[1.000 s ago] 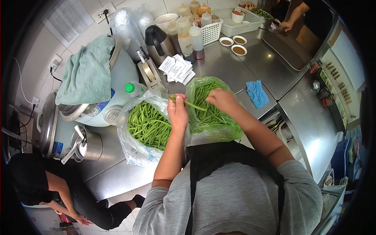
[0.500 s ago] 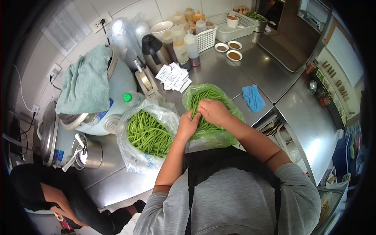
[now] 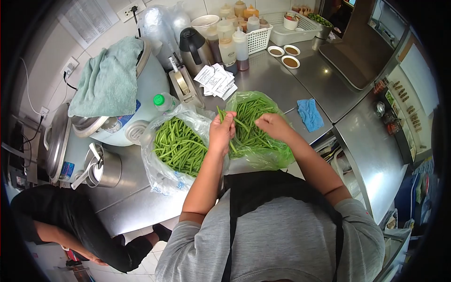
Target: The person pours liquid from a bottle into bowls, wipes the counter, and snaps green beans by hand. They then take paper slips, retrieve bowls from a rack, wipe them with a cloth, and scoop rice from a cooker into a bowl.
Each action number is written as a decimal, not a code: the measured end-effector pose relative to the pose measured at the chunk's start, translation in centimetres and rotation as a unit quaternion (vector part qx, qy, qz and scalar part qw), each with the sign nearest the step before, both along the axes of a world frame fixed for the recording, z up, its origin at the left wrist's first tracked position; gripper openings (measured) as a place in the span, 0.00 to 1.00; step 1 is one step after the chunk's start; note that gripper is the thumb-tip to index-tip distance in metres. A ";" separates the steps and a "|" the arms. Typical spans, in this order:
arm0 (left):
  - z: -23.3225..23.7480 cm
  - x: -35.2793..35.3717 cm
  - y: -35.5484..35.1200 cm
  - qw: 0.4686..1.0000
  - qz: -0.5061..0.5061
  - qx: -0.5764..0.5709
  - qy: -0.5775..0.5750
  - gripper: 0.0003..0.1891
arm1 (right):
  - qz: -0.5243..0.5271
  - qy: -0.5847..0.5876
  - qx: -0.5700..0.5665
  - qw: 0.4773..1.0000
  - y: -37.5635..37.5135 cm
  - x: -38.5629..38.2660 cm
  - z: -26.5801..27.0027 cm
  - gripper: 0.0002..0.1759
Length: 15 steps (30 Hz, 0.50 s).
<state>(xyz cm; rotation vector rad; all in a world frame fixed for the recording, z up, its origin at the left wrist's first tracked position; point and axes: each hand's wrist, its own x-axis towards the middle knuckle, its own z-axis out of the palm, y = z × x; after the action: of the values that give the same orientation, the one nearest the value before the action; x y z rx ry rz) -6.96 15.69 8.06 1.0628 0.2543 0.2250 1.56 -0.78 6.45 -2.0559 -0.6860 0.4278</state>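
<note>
My left hand (image 3: 221, 132) is closed around a few green beans (image 3: 221, 113), whose ends stick out above the fingers and below the palm. It is at the near left side of a green plastic bag (image 3: 275, 157) full of long green beans (image 3: 253, 110). Over the right part of that bag is my right hand (image 3: 273, 127), apart from the left, its fingers curled together; whatever they may pinch is hidden. To the left, a clear plastic bag (image 3: 149, 162) stands open, holding a heap of shorter-looking bean pieces (image 3: 181, 148).
Paper slips (image 3: 216, 81), a tape dispenser (image 3: 188, 91) and a green-capped bottle (image 3: 164, 102) lie behind the bags. A blue cloth (image 3: 310, 115) is to the right. Three sauce bowls (image 3: 290, 62) sit farther back. Another person's dark-clothed leg (image 3: 89, 221) is at lower left.
My hands were together over the green bag and are now apart, the right one farther right. Bean ends now show above my left hand. The view has shifted slightly.
</note>
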 end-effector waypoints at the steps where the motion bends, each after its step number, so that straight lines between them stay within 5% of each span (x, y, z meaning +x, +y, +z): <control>1: -0.1 0.0 0.0 1.000 0.003 -0.004 -0.004 0.07 | 0.016 0.061 0.047 0.997 0.4 -0.6 -0.2 0.13; 2: -0.2 0.0 -0.1 1.000 0.006 -0.009 -0.007 0.07 | 0.031 0.121 0.094 0.988 0.7 -1.0 -0.3 0.13; 6: -0.1 -0.1 -0.5 1.000 0.008 -0.010 -0.009 0.07 | 0.067 0.053 0.073 0.994 1.3 -1.9 -0.1 0.11; 15: 0.1 0.1 -0.8 1.000 0.018 -0.005 -0.020 0.08 | -0.068 0.022 0.179 0.981 1.8 -1.2 3.4 0.10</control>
<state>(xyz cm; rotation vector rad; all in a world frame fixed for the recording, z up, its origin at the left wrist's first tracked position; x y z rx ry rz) -6.91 14.87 8.13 1.0433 0.2378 0.2773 0.40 1.03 9.82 -1.7345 -0.5467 0.2493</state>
